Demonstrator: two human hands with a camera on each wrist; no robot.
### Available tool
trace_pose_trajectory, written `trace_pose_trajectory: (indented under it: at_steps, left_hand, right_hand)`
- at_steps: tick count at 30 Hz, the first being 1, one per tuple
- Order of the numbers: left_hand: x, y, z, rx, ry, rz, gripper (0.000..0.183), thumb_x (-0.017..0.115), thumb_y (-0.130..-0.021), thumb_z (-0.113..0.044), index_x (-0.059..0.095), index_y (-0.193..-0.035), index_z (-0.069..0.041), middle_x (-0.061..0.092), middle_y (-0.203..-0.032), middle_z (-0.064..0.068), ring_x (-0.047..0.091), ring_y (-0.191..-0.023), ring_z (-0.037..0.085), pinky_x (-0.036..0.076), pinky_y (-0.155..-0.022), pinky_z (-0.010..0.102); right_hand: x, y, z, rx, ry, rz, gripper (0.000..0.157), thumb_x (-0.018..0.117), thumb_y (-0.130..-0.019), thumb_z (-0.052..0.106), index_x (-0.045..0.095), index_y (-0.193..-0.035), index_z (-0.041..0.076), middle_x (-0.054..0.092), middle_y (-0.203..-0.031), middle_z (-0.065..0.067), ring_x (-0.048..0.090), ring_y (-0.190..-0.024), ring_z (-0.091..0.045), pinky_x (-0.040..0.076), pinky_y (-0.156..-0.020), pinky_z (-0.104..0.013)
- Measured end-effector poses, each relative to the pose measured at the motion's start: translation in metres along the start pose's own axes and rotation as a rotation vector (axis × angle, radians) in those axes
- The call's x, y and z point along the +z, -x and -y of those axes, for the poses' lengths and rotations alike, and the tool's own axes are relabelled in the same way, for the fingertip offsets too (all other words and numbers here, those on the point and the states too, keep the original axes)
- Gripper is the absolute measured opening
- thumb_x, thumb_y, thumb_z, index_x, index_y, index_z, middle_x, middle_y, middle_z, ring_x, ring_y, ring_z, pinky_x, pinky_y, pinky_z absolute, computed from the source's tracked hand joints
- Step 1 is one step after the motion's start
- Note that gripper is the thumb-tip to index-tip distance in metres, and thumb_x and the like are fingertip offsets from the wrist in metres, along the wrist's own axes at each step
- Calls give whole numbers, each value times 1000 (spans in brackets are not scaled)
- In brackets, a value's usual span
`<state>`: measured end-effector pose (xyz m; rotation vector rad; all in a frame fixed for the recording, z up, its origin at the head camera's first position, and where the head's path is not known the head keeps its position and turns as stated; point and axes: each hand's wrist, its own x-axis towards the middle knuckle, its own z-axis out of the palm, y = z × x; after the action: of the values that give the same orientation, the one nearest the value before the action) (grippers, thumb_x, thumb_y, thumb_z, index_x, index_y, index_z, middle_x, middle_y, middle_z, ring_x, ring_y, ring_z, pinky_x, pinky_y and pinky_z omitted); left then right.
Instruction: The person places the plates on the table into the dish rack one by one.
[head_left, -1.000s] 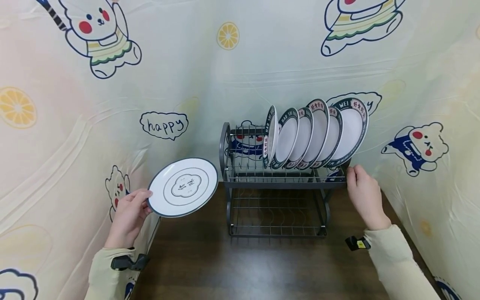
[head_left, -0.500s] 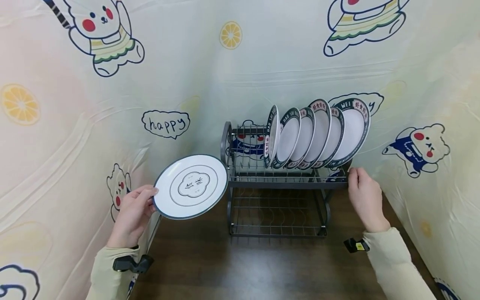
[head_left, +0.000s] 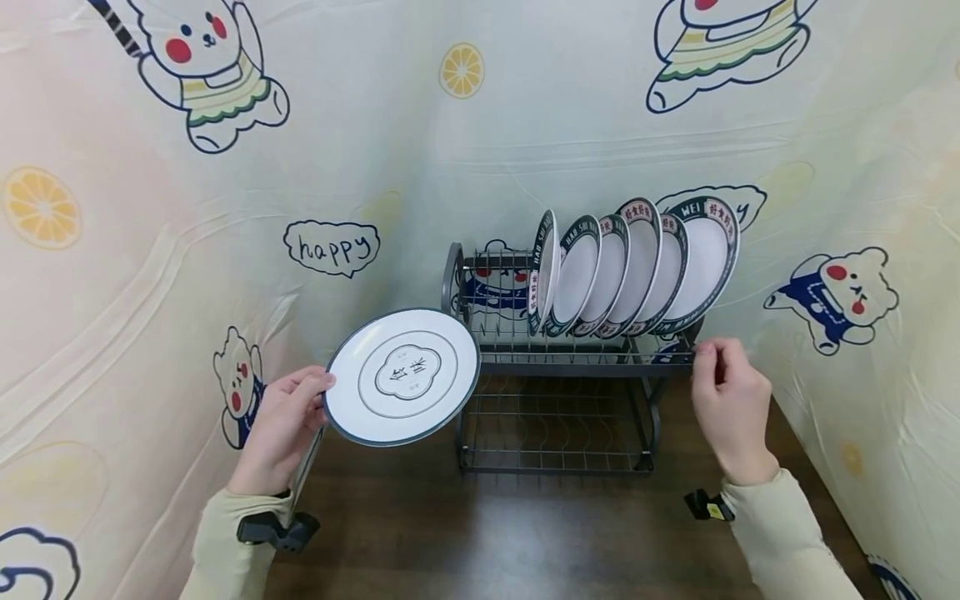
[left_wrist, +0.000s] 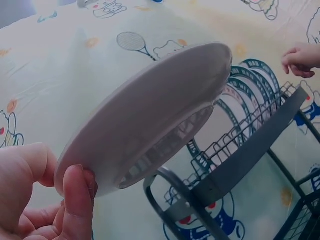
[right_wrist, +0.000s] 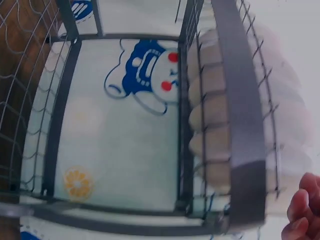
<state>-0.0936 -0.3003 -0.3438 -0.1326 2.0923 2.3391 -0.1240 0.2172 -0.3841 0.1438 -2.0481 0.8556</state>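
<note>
My left hand [head_left: 281, 433] pinches the left rim of a white plate [head_left: 405, 375] with a dark rim and a printed centre. The plate tilts in front of the left end of a dark two-tier dish rack [head_left: 555, 369]; in the left wrist view its underside and foot ring show. Several plates with green-and-pink patterned rims, among them a large plate [head_left: 701, 262], stand on edge in the upper tier. My right hand [head_left: 727, 412] is beside the rack's right front corner, fingers loosely curled. In the right wrist view its fingertips [right_wrist: 300, 205] lie apart from the rack bar.
The lower tier [head_left: 555, 417] of the rack shows bare wires. Below lies a dark wooden tabletop [head_left: 495, 533]. A pale cloth [head_left: 405, 167] with cartoon bears hangs behind and at both sides. A patterned rim [head_left: 892, 577] peeks out at the lower right.
My left hand has carried the plate to the right, so it now overlaps the rack's left end. My right hand has let go of the rack's corner and drawn slightly back.
</note>
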Motion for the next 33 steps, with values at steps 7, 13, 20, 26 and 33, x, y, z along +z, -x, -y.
trace_pose_trajectory:
  at_steps: [7, 13, 20, 26, 33]
  left_hand:
    - [16, -3, -1, 26, -45, 57, 20, 63, -106, -19, 77, -92, -15, 71, -86, -3, 63, -72, 12, 56, -67, 21]
    - [33, -3, -1, 54, -86, 119, 22, 59, -107, -15, 76, -92, -16, 70, -87, -2, 63, -71, 12, 56, -67, 23]
    - [52, -2, 2, 7, -111, 128, 17, 61, -106, -17, 75, -97, -12, 72, -88, 0, 64, -72, 14, 57, -67, 24]
    - [66, -3, 4, -19, -134, 145, 17, 61, -104, -15, 72, -100, -4, 71, -90, 3, 63, -72, 16, 56, -66, 25]
    - [80, -2, 4, -25, -163, 181, 21, 62, -103, -17, 70, -104, 2, 72, -94, 6, 65, -75, 19, 58, -67, 26]
  right_hand:
    - [8, 2, 25, -272, -127, 121, 19, 58, -99, 16, 67, -92, 1, 56, -66, -1, 43, -54, -7, 38, -49, -17]
    - [17, 4, 47, -323, -262, 287, 9, 63, -97, 9, 69, -90, 6, 54, -67, 5, 44, -54, -5, 39, -50, -16]
    - [26, 7, 73, -294, -415, 359, 18, 67, -89, -7, 70, -89, 11, 53, -66, 8, 46, -54, -5, 40, -49, -16]
    - [31, 11, 85, -249, -451, 438, 20, 67, -92, -6, 69, -87, 14, 52, -65, 10, 47, -55, -4, 42, -49, -16]
    - [30, 16, 93, -93, -503, 530, 26, 62, -100, -2, 67, -82, 16, 57, -64, 10, 53, -58, -7, 48, -49, -24]
